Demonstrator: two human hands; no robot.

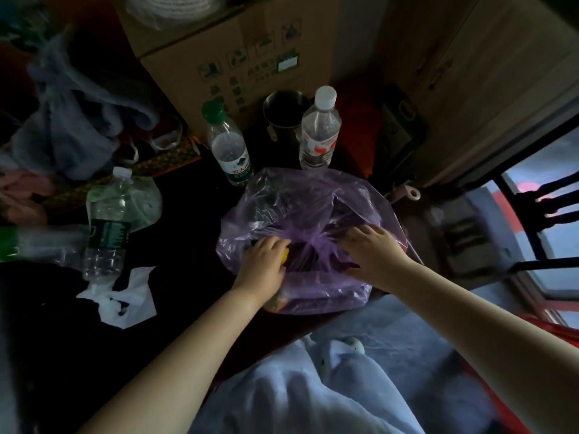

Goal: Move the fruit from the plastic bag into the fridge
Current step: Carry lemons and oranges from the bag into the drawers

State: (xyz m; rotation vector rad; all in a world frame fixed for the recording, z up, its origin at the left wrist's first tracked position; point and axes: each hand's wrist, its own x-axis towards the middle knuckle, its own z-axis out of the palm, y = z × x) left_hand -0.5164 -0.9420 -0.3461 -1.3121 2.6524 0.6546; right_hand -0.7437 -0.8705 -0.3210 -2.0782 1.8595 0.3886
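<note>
My left hand [264,260] grips the fruit [285,257] inside the bag [297,198]; my right hand [374,250], just beside, presses the bag with straight fingers.

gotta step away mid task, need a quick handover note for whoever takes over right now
Left hand: fingers curled over a yellow thing at the mouth of the purple plastic bag. It is probably fruit, but the picture is too dark to be sure.
Right hand: lies on the bag beside its gathered neck, gripping nothing.
The bag sits on the dark table, in front of the green-capped bottle and the white-capped bottle.
Done: no fruit is out of the bag yet.
Left: lift the fruit out and carry it to the fridge, which is not in view.
</note>
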